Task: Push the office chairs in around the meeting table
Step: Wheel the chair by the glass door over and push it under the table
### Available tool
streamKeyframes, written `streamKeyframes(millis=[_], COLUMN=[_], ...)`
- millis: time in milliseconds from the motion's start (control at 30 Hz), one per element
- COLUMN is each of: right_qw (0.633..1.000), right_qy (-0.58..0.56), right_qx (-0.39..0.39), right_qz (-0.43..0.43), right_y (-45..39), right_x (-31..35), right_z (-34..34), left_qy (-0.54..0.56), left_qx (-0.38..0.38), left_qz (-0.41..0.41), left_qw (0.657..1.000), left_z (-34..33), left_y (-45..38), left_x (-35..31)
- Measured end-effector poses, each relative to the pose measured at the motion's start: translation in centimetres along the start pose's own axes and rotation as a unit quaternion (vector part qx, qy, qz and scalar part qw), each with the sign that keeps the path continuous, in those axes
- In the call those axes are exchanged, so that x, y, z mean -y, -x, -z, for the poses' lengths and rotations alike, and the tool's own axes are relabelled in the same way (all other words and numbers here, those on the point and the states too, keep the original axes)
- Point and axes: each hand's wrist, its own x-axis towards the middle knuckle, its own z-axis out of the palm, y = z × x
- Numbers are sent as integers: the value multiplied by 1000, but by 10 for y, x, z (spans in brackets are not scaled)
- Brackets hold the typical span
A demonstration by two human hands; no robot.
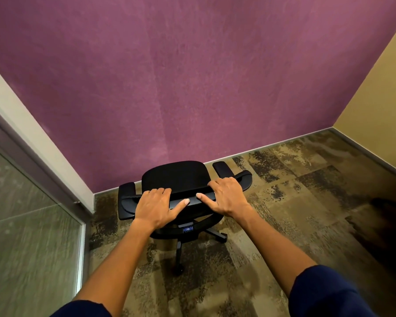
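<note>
Black office chair (181,179) standing near the purple wall (192,76), no table in view. Left hand (156,207) and right hand (226,195) clamp fingers over its rigid backrest top; on its casters it should roll easily, possibly swivelling.

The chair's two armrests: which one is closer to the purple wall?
The armrest on the person's right is closer; its pad reaches almost to the base of the purple wall. The left armrest sits further back, nearer the glass panel.

light: soft, even | edges: wide-angle bowed | right floor: dim, perhaps shadow
</note>
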Motion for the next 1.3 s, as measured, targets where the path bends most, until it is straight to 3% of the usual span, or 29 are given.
streamKeyframes(millis=[500,733,933,1300], right_qw=[999,996,992,989], right_qy=[-8,-1,26,15], right_qx=[-15,-54,-12,-31], right_qz=[-37,-72,-119,-140], right_y=[102,180,234,319], right_x=[16,74,110,107], right_z=[19,33,41,62], left_qy=[-2,14,13,26], left_qx=[-18,-18,-13,-28], left_qz=[-51,-111,-149,-153], left_qw=[999,994,989,988], left_z=[17,19,22,33], left_y=[76,144,191,255], left_x=[-38,-29,-27,-79])
